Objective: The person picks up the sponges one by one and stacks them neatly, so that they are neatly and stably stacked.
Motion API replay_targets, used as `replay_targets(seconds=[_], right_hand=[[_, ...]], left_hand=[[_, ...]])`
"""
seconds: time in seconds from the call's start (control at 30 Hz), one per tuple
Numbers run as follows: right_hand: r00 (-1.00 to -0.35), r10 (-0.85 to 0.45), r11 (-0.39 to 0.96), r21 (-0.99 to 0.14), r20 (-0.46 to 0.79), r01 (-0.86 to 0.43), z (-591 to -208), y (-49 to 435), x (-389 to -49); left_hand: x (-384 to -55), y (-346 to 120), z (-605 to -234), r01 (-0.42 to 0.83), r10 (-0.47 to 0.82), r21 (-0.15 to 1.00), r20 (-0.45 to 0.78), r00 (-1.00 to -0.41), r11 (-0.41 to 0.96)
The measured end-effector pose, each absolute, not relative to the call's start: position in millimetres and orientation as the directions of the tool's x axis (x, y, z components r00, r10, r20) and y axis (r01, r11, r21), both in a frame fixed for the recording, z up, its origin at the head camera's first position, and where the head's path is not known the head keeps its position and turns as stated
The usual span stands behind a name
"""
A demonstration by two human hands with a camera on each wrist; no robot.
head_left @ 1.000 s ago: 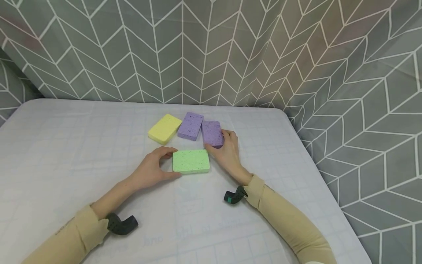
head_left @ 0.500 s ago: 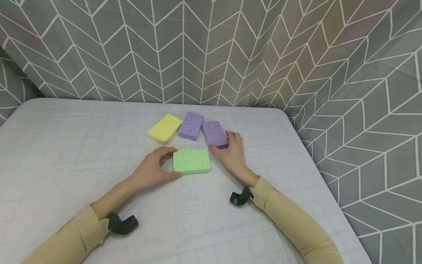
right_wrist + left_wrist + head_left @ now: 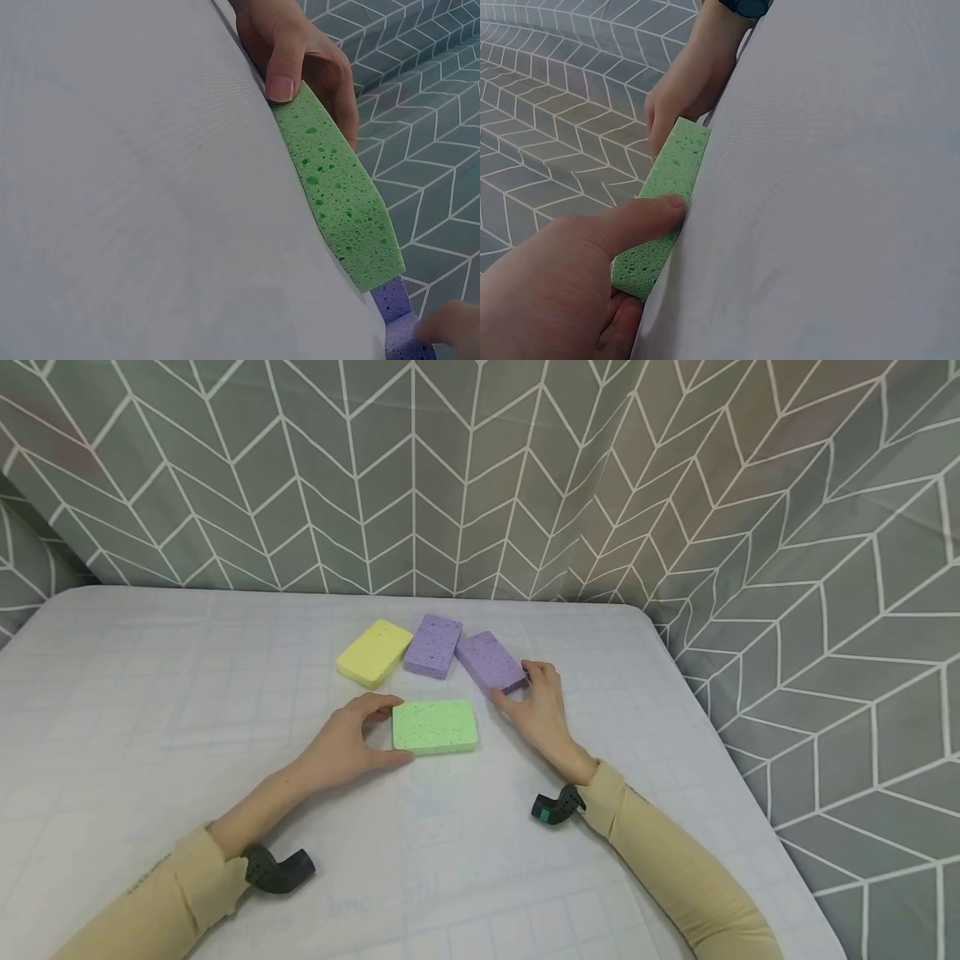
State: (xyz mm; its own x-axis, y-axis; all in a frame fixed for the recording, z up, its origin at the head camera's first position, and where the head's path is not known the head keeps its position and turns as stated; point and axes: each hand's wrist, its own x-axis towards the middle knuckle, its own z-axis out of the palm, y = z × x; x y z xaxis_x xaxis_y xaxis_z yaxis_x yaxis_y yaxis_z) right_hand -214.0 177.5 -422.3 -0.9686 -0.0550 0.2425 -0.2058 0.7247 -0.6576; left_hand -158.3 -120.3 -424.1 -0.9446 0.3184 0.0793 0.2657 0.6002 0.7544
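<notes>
My left hand [image 3: 347, 735] grips the left end of a light green sponge [image 3: 435, 727], thumb along its near side and fingers on the far side. The left wrist view shows that thumb pressed on the pitted edge of the green sponge [image 3: 676, 157]. To the right, my right hand [image 3: 542, 708] pinches the near right end of a purple sponge [image 3: 491, 660], which lies slanted. In the right wrist view only a blurred bit of the right hand [image 3: 454, 326] shows beside the purple sponge [image 3: 412, 337]. A second purple sponge [image 3: 433, 646] lies just left of the held one.
A yellow sponge [image 3: 374, 652] lies at the left of the back row, close to the second purple one. All sit on a white-covered table [image 3: 187, 693]. A grey patterned curtain [image 3: 442, 477] hangs behind the table and along its right side.
My right hand has moved to the right, swinging the near end of its purple sponge the same way, so the sponge now slants. The left hand and green sponge have stayed put.
</notes>
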Motion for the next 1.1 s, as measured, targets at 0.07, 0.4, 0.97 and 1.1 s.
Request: replay_targets(seconds=[0.07, 0.4, 0.97, 1.1], right_hand=[[-0.97, -0.054, 0.733, -0.65, 0.236, -0.199, -422.9, 177.3, -214.3], [-0.97, -0.064, 0.757, -0.622, 0.236, -0.201, -423.7, 174.8, -215.2], [-0.953, -0.074, 0.765, -0.596, 0.293, -0.243, -424.6, 176.6, -212.5], [-0.952, -0.07, 0.767, -0.595, 0.297, -0.242, -425.8, 177.6, -212.8]], left_hand=[[-158.2, -120.2, -424.0, 0.262, 0.321, 0.754, 0.072, -0.944, 0.602], [-158.1, -121.3, -424.5, 0.273, 0.321, 0.76, 0.09, -0.943, 0.59], [-157.1, -119.8, -425.7, 0.281, 0.324, 0.759, 0.097, -0.941, 0.588], [-156.7, -119.1, -426.2, 0.284, 0.323, 0.758, 0.103, -0.941, 0.586]])
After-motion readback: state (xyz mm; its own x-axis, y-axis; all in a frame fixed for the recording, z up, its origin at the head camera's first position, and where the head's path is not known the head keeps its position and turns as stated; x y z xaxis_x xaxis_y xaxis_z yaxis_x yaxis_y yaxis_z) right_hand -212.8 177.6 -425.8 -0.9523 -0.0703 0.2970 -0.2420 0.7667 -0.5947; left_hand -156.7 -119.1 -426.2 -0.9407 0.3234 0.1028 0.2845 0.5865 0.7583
